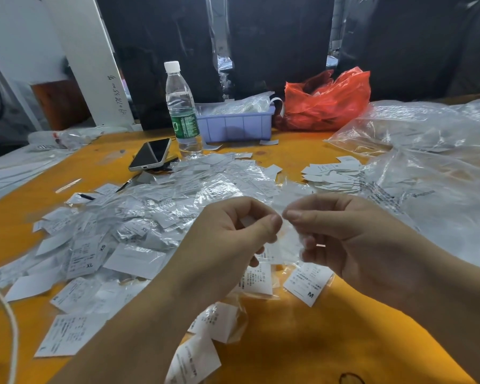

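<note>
— What are you holding?

— A small clear sleeve [286, 246]. My left hand [233, 239] pinches its left edge between thumb and forefinger, and my right hand [349, 239] pinches the right edge the same way. It hangs between them, lifted off the table [302, 342], over the near edge of the pile of labels [155, 206].

— Can you read anything on it?

— No, that one is blurred. I cannot tell what sits inside.

— And the ones lying about?

— Some show sizes. The M label [306, 284] lies just below my right hand. To the left of my left hand lies the XL label [86, 263], and the XS label [140, 228] is a little further back. The fine print is too small to read.

— Anything on the bottle?

— The water bottle [182, 106] wears a green wrapper with white print I cannot make out. It stands just beside the phone [150, 155] and in front of the blue tray [236, 127]. The white panel [94, 65] at the back left carries handwritten figures, but I cannot read them with certainty.
</note>
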A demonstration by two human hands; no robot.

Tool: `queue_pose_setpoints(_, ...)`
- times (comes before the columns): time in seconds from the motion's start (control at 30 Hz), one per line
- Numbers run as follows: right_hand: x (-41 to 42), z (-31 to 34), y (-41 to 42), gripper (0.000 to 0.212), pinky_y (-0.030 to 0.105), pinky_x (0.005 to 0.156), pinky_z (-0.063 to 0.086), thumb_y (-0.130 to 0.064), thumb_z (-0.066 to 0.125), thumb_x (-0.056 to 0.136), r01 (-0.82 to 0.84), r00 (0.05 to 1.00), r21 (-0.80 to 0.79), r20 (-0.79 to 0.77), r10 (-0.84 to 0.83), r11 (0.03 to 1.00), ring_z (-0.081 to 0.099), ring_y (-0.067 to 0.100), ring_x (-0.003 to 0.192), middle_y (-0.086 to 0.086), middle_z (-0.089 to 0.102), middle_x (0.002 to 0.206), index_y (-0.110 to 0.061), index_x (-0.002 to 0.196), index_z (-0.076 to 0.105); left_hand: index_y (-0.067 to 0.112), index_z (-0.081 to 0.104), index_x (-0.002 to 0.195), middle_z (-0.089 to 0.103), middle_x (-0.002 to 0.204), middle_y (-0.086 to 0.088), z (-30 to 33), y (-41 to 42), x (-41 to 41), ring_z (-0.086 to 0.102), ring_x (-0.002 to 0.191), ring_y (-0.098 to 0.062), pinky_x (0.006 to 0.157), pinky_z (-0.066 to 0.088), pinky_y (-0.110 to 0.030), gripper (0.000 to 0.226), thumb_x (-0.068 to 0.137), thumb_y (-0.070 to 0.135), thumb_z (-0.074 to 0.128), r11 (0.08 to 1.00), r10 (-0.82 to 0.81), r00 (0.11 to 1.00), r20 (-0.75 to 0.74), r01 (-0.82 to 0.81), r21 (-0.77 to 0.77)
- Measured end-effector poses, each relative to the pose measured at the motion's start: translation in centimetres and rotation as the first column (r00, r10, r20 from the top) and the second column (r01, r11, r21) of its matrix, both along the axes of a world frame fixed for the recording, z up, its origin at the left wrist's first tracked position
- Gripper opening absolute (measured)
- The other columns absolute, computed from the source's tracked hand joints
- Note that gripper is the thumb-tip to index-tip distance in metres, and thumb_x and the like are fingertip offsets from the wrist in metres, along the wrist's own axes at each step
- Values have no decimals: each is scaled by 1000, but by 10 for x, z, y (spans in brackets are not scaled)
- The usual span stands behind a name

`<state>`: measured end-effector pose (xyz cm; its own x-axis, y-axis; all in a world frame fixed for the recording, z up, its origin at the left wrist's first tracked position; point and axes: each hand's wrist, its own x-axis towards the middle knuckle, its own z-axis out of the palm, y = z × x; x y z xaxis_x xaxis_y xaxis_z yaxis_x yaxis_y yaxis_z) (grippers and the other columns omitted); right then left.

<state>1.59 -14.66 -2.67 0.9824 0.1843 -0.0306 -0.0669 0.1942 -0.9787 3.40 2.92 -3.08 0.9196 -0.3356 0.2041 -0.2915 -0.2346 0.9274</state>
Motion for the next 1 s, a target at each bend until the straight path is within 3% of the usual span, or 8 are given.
queue_pose_setpoints(0.07,2,2,-3,9,24,50,49,-14,73,62,61,998,27,14,-61,998,50,12,50,2,55,57,-11,71,72,24,72,80,68,68,7,0,-1,-2,62,62,-5,56,52,-19,9,86,29,67,999,-33,999,-4,33,16)
queue_pose_setpoints(0.23,7,10,-14,18,24,54,55,-14,65,65,164,983,110,67,-172,980,59,13,52,5,62,61,-4,77,57,28,70,94,69,70,5,1,2,1,62,61,-6,56,52,-19,16,93,15,60,999,-24,999,27,24,-21)
queue_pose_setpoints(0.4,7,9,-16,16,25,46,50,2,62,78,161,984,47,67,-164,986,56,16,50,9,63,61,-11,68,61,38,55,119,72,73,2,1,6,2,64,63,-9,60,55,-23,35,95,12,58,998,-2,1000,-12,1,-61)
queue_pose_setpoints(0.5,8,8,-15,5,23,45,45,-10,69,70,104,992,-23,73,-102,994,50,15,49,7,58,58,-12,66,69,31,67,100,72,74,1,2,7,2,64,64,-9,57,53,-21,18,87,20,60,1000,11,1000,24,-10,-22)
queue_pose_setpoints(0.6,7,8,-15,2,23,47,42,-12,72,69,63,995,-119,84,-53,991,45,13,48,7,50,55,-12,67,71,25,72,83,70,72,0,3,8,3,61,62,-9,53,50,-20,18,78,23,55,1000,17,1000,22,-16,-23)
queue_pose_setpoints(0.67,7,7,-15,10,23,48,40,-10,71,75,32,994,-177,108,-13,984,43,12,47,6,44,52,-13,66,69,26,72,81,69,70,0,4,8,4,59,59,-9,50,48,-19,19,77,24,54,998,25,1000,2,-25,-53)
queue_pose_setpoints(0.8,5,9,-15,19,22,47,37,-18,81,64,-36,989,-208,133,64,978,35,13,49,4,42,52,-10,65,64,29,72,74,64,63,4,6,10,4,53,54,-6,47,42,-18,18,78,30,55,992,55,998,-5,-55,-111)
queue_pose_setpoints(1.0,3,8,-14,17,24,47,35,-21,69,73,-117,980,-214,132,148,970,34,14,48,5,41,52,-12,60,62,30,73,79,62,61,6,8,9,2,52,52,-2,47,41,-15,17,80,31,56,992,51,998,29,-47,-119)
